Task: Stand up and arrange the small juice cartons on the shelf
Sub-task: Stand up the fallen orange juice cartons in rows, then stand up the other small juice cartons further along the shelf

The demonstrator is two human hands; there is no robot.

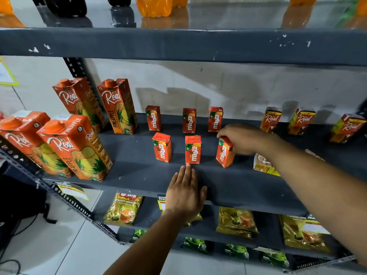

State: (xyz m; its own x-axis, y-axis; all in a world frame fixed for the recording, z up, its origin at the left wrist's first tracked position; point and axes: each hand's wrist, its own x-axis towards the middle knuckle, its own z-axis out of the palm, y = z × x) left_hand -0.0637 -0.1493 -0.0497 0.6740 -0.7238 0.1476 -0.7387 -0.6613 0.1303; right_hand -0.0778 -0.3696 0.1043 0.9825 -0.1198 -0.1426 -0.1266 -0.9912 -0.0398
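Small red-orange Maaza cartons stand on the dark grey shelf (139, 171). The back row holds three (153, 118), (189, 120), (215, 119). In front stand two more (161, 147), (193, 149). A third front carton (224, 154) is tilted slightly, and my right hand (243, 138) grips its top. My left hand (185, 192) lies flat on the shelf's front edge, fingers together, its fingertips just short of the middle front carton. Another small yellow carton (263, 165) lies flat under my right forearm, partly hidden.
Tall Real pineapple cartons (75, 147) stand at the shelf's left. Small Real cartons (271, 119) stand at the back right. Orange and dark bottles (154, 6) are on the shelf above. Tea packets (124, 209) lie on the shelf below.
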